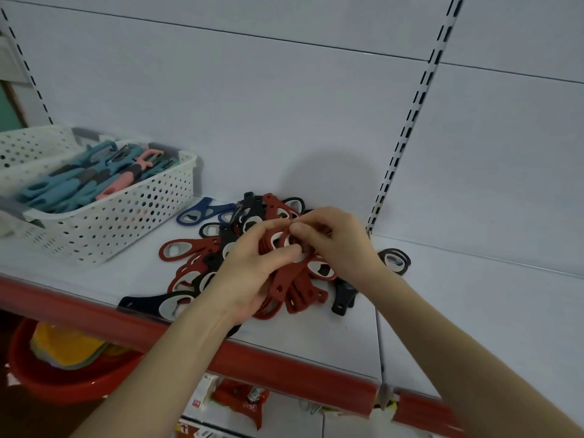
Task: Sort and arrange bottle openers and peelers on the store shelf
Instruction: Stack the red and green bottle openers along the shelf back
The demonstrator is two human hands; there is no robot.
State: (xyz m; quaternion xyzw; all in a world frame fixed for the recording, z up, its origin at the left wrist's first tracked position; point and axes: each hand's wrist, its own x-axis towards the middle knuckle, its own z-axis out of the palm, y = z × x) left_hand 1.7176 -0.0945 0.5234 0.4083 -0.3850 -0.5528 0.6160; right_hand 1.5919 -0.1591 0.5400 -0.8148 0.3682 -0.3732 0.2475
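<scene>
Sorting at the shelf: a person's two bare forearms reach up from the bottom edge to a heap of bottle openers point(215, 248) lying on a white store shelf point(474, 295).
Left hand point(252, 263): clenched around a stack of red openers point(297, 290), thumb pressed on top and fingers curled beneath. The handles fan out toward the shelf's front edge.
Right hand point(335, 245): thumb and fingertips pinch the ring end of the topmost opener in that stack, just above the left thumb.
Heap: mostly red and black openers, overlapping in all directions, close to the back panel in the middle of the shelf.
Strays: a blue opener point(202, 211) lies at the heap's left side. A black opener point(142, 303) sits at the front edge, touching the red edge strip point(94, 314). A dark opener point(395, 260) lies alone, just right of the right wrist.
Basket point(126, 222): white, perforated, at the left end of the shelf, apart from the heap.
Peelers point(79, 184): inside the basket, piled lengthwise, mostly teal with a few pink ones.
Behind: pale back panels and a slotted upright point(407, 131) that meets the shelf beside the right hand.
Below the shelf: a red basin point(47, 380) at lower left holds something yellow.
</scene>
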